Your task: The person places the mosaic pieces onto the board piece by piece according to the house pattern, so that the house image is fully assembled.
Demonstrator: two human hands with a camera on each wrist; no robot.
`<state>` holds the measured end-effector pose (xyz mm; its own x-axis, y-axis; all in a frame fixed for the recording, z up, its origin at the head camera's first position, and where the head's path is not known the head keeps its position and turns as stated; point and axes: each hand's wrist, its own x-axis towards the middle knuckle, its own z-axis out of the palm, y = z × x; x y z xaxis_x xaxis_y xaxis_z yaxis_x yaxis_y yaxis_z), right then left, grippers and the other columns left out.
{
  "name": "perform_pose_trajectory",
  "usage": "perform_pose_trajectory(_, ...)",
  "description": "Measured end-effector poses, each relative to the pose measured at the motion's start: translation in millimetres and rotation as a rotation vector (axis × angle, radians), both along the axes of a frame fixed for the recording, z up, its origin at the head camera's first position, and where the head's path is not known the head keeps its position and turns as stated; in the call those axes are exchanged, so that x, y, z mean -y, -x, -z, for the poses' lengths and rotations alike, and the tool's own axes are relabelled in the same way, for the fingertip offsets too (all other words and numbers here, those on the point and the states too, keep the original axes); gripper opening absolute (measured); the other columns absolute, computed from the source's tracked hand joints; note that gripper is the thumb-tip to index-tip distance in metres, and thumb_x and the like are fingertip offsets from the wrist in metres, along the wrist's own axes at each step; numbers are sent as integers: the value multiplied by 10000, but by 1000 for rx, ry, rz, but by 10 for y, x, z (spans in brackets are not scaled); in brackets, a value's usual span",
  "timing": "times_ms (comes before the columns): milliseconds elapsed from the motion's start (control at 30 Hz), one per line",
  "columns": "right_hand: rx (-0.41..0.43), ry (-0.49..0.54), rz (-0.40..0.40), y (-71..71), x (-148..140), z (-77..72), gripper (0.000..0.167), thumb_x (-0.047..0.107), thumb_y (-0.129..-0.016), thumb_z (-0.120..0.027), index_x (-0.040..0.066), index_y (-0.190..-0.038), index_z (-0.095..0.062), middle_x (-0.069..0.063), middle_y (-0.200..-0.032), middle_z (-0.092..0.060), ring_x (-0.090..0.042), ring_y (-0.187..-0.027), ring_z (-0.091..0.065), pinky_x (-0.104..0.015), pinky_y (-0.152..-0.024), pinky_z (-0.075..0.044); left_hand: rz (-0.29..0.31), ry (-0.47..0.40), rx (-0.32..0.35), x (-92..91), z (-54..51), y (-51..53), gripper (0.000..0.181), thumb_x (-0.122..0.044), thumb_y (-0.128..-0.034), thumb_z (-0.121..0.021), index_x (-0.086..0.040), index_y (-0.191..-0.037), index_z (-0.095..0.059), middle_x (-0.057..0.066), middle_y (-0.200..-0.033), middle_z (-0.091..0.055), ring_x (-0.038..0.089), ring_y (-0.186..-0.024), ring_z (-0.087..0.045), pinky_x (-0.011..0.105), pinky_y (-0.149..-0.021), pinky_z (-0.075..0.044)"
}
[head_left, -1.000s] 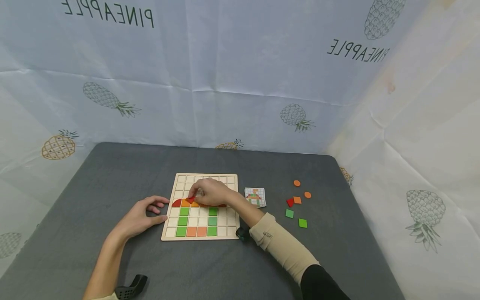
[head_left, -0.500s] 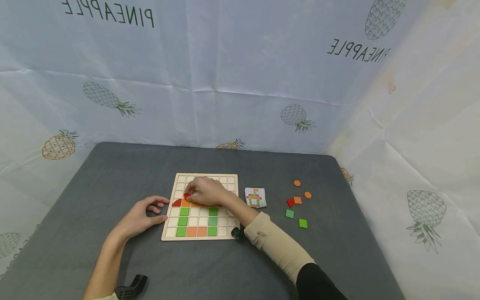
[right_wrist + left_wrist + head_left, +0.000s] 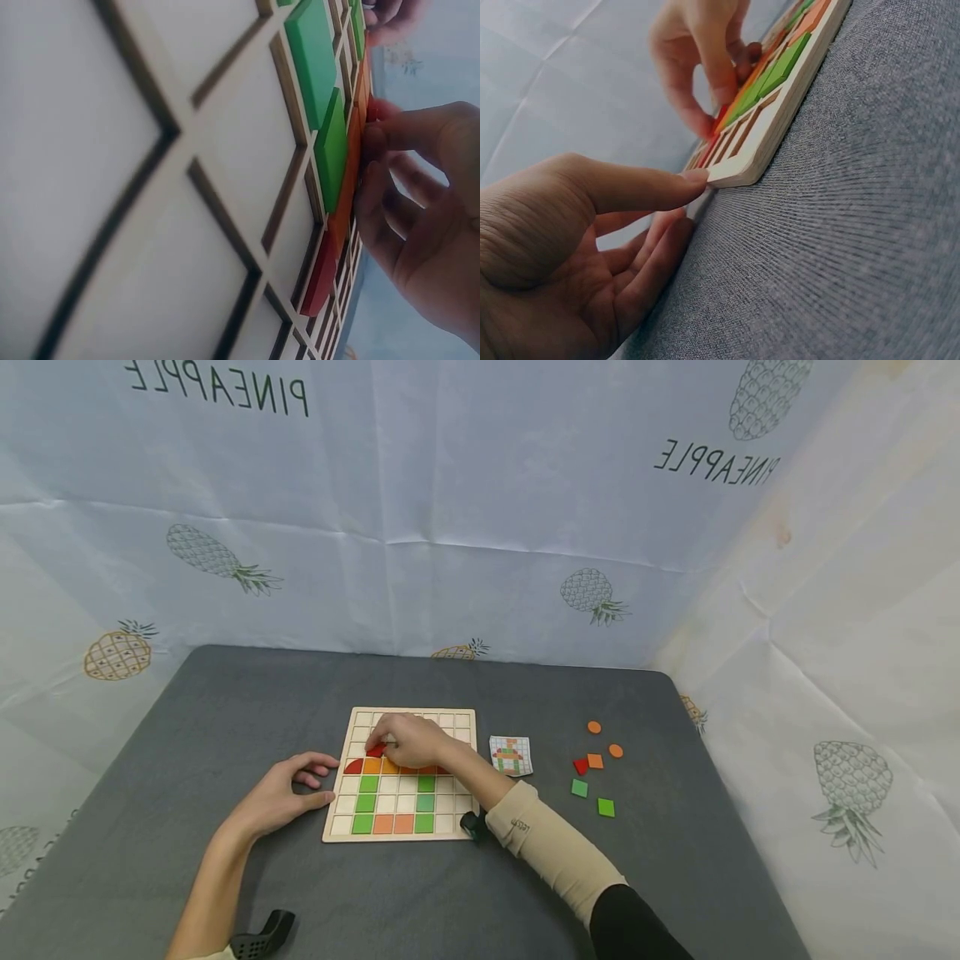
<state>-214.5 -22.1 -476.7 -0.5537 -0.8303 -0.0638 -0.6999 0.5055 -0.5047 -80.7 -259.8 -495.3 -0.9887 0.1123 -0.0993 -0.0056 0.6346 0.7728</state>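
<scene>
My right hand [image 3: 416,741] reaches over the wooden grid board [image 3: 341,823] and pinches a red tile [image 3: 376,750] between thumb and fingertips. That tile is at a cell just above the row of orange tiles [image 3: 372,766]; its exact shape is partly hidden. A red quarter-round tile [image 3: 353,767] sits at the row's left end. My left hand [image 3: 272,796] lies beside the board's left edge with relaxed fingers. In the left wrist view, its thumb [image 3: 652,189] touches the board's corner. Green tiles [image 3: 365,802] form two columns, with salmon squares [image 3: 393,823] between them along the lower part.
A small pattern card [image 3: 511,755] lies right of the board. Farther right are loose tiles: orange discs [image 3: 594,727], an orange square [image 3: 595,761], a red tile [image 3: 581,767] and green squares [image 3: 606,807]. All lie on a grey table [image 3: 420,902], with hanging cloth behind.
My right hand has shifted slightly left with the red tile, which went from tilted over the orange row to lower in the cell above it. The left hand has stayed put.
</scene>
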Motion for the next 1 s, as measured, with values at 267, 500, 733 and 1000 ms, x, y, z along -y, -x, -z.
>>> perform_pose_trajectory(267, -17, 24, 39, 9, 4, 30, 392, 2, -1043, -545, 199, -1241, -820, 4, -1285, -733, -126, -1177, -657, -212, -898, -510, 4, -5, 3, -11, -14, 3, 524, -133, -912, -874, 11, -1368, -661, 167, -1228, -672, 201, -1006, -605, 257, -792, -490)
perform_pose_trajectory(500, -27, -6, 65, 11, -15, 36, 322, 89, -1052, -592, 189, -1250, -826, 16, -1303, -750, -113, -1203, -678, -236, -972, -541, 4, -7, 4, -10, -17, 6, 522, -129, -910, -875, 7, -1367, -662, 166, -1229, -669, 200, -1005, -599, 252, -789, -483)
perform_pose_trajectory(733, -25, 17, 51, 21, -74, 15, 317, 103, -1051, -594, 180, -1258, -821, 4, -1289, -756, -125, -1205, -681, -243, -975, -544, 9, -7, 4, 1, -10, 12, 522, -136, -914, -875, 2, -1371, -663, 163, -1232, -670, 200, -1009, -601, 257, -792, -487)
perform_pose_trajectory(1000, 23, 89, 99, 48, -290, -48, 268, 162, -1093, -609, 171, -1276, -805, -36, -1326, -724, -144, -1002, -656, -259, -833, -515, 3, 1, 14, 10, -10, 15, 521, -144, -916, -874, -6, -1371, -663, 161, -1233, -665, 200, -1017, -600, 255, -796, -487)
